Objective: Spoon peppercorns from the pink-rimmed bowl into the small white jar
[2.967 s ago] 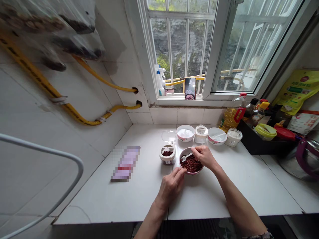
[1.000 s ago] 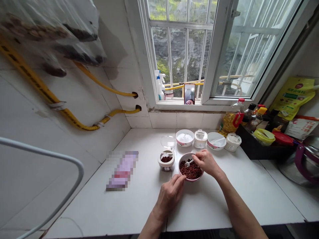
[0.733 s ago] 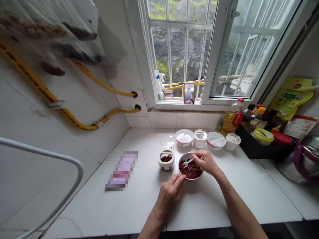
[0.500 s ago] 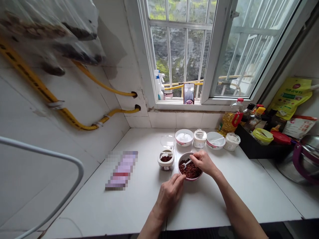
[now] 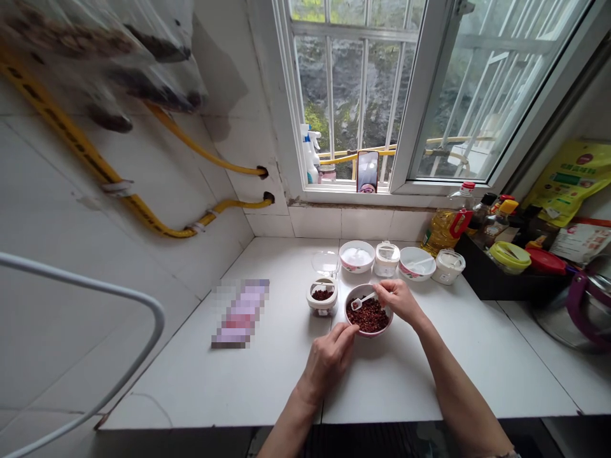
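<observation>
A bowl (image 5: 347, 318) of dark red-brown peppercorn-like spice (image 5: 371, 318) stands on the white counter. My right hand (image 5: 397, 299) pinches the handle of a small white spoon (image 5: 358, 304), its scoop over the spice inside the bowl. Closed on the near left rim of the bowl is my left hand (image 5: 331, 353), thumb and fingers together. Left of the bowl sits an open spice jar (image 5: 322, 310) with the same dark spice in it. Its clear lid (image 5: 325, 261) stands tipped back behind.
Behind are a bowl of white grains (image 5: 357, 259), a lidded jar (image 5: 386, 261), another white bowl (image 5: 416, 266) and a second jar (image 5: 449, 267). An oil bottle (image 5: 442, 229) and a black condiment box (image 5: 482, 273) stand right. A phone (image 5: 367, 172) leans at the window.
The spoon has lifted slightly and its scoop now shows more clearly above the spice. My left hand stays at the bowl's rim. The whole view has shifted a little.
</observation>
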The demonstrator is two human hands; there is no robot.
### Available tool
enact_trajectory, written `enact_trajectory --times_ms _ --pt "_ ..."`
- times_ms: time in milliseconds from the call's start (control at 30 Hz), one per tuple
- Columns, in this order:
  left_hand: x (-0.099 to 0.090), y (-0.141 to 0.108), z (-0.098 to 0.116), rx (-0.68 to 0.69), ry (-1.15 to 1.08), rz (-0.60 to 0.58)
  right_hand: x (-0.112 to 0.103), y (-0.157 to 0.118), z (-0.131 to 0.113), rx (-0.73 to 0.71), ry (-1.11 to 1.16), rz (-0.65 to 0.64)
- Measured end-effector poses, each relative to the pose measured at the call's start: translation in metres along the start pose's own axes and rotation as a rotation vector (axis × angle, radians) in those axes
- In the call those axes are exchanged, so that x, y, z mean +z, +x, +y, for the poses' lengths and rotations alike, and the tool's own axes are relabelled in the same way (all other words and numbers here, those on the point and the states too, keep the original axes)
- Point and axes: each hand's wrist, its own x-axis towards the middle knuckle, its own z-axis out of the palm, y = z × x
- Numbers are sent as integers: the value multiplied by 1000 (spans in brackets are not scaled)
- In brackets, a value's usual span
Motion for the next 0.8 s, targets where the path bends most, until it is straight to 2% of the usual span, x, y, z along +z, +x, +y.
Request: enact_trajectory --times_ms 167,367,800 --pt "-1 1 0 5 3 6 0 0 2 -50 -77 10" --pt "-1 1 1 11 18 19 3 1 3 -242 -333 79" --pt "0 0 0 10 6 17 7 3 11 -157 -265 78"
